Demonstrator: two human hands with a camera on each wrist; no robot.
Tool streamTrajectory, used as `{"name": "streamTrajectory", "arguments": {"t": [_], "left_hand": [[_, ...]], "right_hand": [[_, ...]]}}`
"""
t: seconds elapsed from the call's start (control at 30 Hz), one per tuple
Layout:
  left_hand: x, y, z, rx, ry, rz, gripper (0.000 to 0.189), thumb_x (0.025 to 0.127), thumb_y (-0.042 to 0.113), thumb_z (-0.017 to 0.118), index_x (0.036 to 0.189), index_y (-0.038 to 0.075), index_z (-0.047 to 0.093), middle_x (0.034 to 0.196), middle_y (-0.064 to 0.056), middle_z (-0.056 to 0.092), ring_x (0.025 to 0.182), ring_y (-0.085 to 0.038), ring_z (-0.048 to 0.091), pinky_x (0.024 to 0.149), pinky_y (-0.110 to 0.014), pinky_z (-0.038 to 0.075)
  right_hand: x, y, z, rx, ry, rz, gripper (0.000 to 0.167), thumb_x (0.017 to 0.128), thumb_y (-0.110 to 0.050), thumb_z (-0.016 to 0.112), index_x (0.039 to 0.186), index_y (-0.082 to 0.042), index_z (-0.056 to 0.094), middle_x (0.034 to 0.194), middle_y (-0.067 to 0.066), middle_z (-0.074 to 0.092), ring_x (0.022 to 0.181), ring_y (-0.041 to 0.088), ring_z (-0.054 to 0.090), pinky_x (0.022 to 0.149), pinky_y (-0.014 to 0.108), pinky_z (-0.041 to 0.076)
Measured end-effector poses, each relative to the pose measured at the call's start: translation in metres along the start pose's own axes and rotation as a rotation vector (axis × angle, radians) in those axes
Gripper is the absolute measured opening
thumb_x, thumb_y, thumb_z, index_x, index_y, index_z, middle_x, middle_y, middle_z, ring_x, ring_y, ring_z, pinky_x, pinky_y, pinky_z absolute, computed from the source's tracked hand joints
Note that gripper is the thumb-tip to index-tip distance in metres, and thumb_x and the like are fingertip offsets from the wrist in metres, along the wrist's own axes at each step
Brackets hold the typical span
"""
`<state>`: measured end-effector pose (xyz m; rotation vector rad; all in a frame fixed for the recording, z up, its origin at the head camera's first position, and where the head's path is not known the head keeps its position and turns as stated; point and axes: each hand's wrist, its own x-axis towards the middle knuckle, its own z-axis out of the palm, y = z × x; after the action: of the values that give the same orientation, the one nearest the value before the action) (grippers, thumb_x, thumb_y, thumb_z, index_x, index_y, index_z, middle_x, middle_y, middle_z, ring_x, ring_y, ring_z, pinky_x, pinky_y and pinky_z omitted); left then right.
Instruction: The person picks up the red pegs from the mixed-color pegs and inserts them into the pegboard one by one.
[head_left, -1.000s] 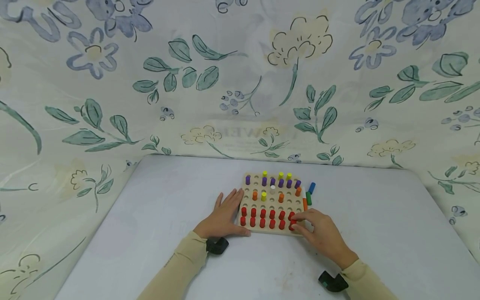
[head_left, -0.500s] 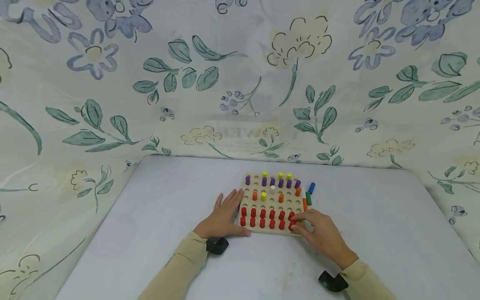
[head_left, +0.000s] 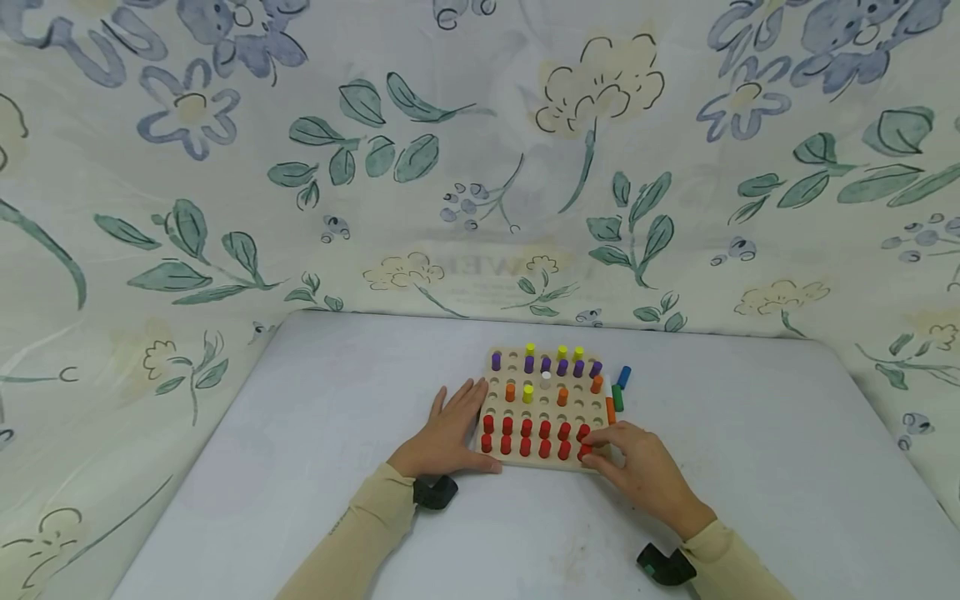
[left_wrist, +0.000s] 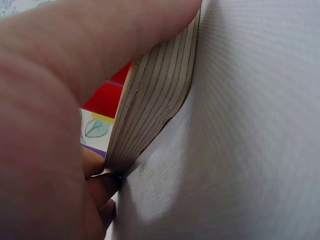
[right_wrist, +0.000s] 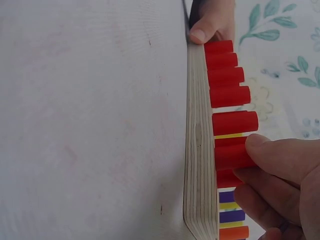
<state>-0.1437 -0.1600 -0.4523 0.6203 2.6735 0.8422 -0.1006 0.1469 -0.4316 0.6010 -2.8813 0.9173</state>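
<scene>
A wooden peg board [head_left: 555,408] lies on the table with red pegs [head_left: 526,437] standing in its two nearest rows. Along the board's left side rests my left hand [head_left: 444,432], fingers spread at the edge and thumb by the near corner. In the left wrist view, the layered side of the board [left_wrist: 155,95] shows under that thumb. At the near right corner, my right hand [head_left: 647,467] pinches a red peg [right_wrist: 232,156] between thumb and fingers. The peg stands upright in the row; its lower end is hidden in the board.
Purple pegs [head_left: 528,364], yellow pegs [head_left: 562,352], orange pegs [head_left: 562,397] and a white peg [head_left: 546,379] stand farther back on the board. A blue peg [head_left: 624,377], a green peg [head_left: 617,397] and an orange peg [head_left: 610,409] lie just right of it.
</scene>
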Motion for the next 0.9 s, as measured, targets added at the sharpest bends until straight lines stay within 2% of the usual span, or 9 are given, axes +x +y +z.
{"name": "streamTrajectory", "arguments": {"t": [0.3, 0.6, 0.9], "left_hand": [[0.000, 0.000, 0.000, -0.001, 0.001, -0.003, 0.120, 0.075, 0.052, 0.082, 0.161, 0.003, 0.014, 0.168, -0.011, 0.014, 0.155, -0.028, 0.003, 0.120, -0.055, -0.012], [0.001, 0.001, -0.001, 0.001, -0.003, -0.008, 0.119, 0.076, 0.053, 0.082, 0.161, 0.003, 0.015, 0.168, -0.011, 0.014, 0.155, -0.028, 0.003, 0.120, -0.055, -0.012], [0.003, 0.001, -0.003, -0.010, -0.002, 0.003, 0.120, 0.076, 0.053, 0.082, 0.160, 0.001, 0.014, 0.168, -0.013, 0.014, 0.155, -0.030, 0.003, 0.120, -0.055, -0.011]], "right_hand": [[-0.001, 0.002, 0.002, -0.001, 0.021, -0.011, 0.020, 0.082, -0.018, 0.084, 0.100, -0.014, 0.077, 0.100, -0.004, 0.072, 0.093, 0.015, 0.066, 0.085, 0.042, 0.058], [-0.003, 0.008, 0.000, -0.013, 0.031, -0.023, 0.027, 0.081, -0.018, 0.085, 0.106, -0.016, 0.075, 0.104, -0.004, 0.071, 0.099, 0.016, 0.066, 0.090, 0.042, 0.057], [-0.004, 0.013, -0.003, -0.030, 0.068, -0.057, 0.028, 0.078, -0.016, 0.087, 0.103, -0.016, 0.075, 0.101, -0.005, 0.071, 0.097, 0.014, 0.066, 0.088, 0.040, 0.058]]}}
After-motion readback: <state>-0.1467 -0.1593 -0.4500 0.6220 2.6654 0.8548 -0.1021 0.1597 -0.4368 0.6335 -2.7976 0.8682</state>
